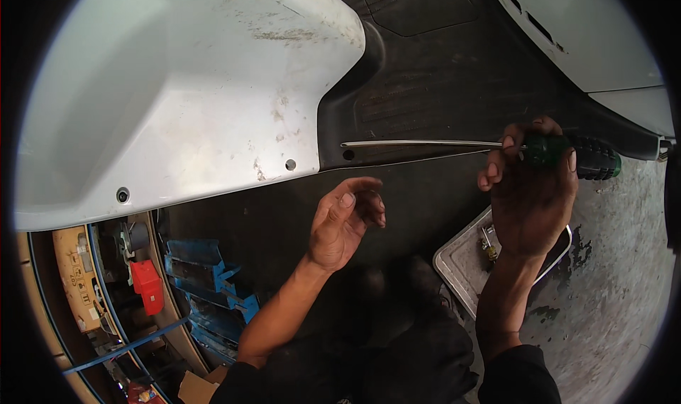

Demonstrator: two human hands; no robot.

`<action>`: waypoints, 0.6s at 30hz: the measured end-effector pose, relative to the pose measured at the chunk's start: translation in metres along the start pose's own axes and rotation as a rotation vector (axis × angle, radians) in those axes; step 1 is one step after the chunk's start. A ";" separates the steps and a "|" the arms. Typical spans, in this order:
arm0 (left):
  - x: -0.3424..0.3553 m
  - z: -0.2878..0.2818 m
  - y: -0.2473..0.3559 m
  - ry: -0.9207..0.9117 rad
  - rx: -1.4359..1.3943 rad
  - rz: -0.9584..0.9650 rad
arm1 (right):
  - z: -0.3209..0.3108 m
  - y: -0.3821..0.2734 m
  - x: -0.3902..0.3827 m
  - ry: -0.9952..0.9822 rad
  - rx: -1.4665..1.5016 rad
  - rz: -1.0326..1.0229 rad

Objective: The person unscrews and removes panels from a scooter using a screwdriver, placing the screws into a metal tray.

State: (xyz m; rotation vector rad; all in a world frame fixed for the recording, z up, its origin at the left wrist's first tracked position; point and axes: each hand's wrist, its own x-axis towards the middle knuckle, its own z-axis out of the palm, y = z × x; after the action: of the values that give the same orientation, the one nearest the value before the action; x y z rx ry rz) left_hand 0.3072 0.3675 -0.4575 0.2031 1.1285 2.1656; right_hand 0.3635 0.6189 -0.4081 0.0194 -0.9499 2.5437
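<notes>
My right hand (pixel 532 191) grips a screwdriver (pixel 596 156) by its green and black handle. The long thin shaft points left across the black footboard (pixel 425 85) of what looks like a scooter. Its tip lies over the footboard's edge, just above a dark round hole (pixel 347 155). Below that edge hovers my left hand (pixel 347 219), loosely curled, fingers apart, with nothing visible in it. To the left is a scuffed white body panel (pixel 213 106); it has a round hole (pixel 290 165) near its corner and a dark fastener (pixel 123 195) further left.
A metal tray (pixel 464 262) with small brass-coloured fittings (pixel 489 244) sits on the grey floor (pixel 610 276), partly behind my right forearm. Blue metal parts (pixel 206 283) and shelves holding a red object (pixel 147 288) and a cardboard box (pixel 74 276) stand at lower left. Another white panel (pixel 596 35) rises at upper right.
</notes>
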 end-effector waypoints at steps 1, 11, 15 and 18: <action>0.005 0.016 0.004 0.028 0.003 0.033 | 0.004 0.010 0.001 -0.025 -0.001 -0.002; 0.009 0.011 0.021 0.275 -0.189 0.160 | 0.007 0.061 0.003 -0.057 0.271 0.174; 0.006 0.010 0.026 0.322 -0.211 0.145 | 0.007 0.069 0.005 -0.051 0.262 0.188; 0.007 0.013 0.026 0.350 -0.154 0.108 | 0.009 0.070 0.004 -0.012 0.200 0.196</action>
State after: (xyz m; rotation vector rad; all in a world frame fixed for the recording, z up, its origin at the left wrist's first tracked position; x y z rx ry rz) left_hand 0.2948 0.3702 -0.4305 -0.1962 1.1518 2.4367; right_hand 0.3314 0.5674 -0.4438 -0.0005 -0.7289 2.8140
